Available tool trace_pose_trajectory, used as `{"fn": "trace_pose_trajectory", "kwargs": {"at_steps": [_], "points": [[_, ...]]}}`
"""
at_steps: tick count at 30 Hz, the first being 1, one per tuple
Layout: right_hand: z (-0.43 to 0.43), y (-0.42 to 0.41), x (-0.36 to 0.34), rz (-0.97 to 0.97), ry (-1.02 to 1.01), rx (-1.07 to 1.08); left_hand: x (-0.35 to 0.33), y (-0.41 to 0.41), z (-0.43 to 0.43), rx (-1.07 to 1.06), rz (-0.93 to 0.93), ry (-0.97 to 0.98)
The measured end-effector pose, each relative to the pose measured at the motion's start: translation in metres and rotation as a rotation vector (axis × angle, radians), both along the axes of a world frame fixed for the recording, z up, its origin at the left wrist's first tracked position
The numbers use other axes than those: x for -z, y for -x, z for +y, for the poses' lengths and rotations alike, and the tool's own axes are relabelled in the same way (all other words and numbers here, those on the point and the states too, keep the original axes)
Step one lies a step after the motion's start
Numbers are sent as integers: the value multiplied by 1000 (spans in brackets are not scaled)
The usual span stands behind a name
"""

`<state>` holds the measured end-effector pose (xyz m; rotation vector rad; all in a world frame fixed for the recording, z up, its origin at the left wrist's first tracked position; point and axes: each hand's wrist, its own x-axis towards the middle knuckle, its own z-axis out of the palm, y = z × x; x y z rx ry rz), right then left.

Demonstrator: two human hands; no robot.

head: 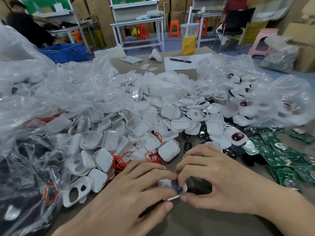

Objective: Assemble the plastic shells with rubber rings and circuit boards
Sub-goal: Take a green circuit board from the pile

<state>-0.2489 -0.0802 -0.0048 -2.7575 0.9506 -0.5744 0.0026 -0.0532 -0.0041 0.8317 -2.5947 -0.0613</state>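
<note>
Glossy white plastic shells (109, 139); crinkly clear bags (71, 92)

Curled fingers of the left hand (136, 189) and the right hand (213, 176) pinch the small white plastic shell (164, 183) near the front edge of the worktop (196, 223) and hide most of it; the dark round part (178, 187) in it is blurred. The crumpled clear plastic bag (281, 103) at the right edge is blurred. The picture border cuts the green circuit boards (289, 160).

Single head-worn wide-angle view, facing forward-down, close above table (196, 223).
</note>
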Motion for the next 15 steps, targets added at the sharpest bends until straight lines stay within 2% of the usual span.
{"fn": "trace_pose_trajectory", "kwargs": {"at_steps": [5,12,15], "points": [[1,-1,1,4,-1,21,2,-4,1,-44,63,-3],[-4,-3,2,-27,66,108,3,3,-14,-104,-10,-3],[-4,-3,1,-25,55,120,2,5,-18,-124,31,16]]}}
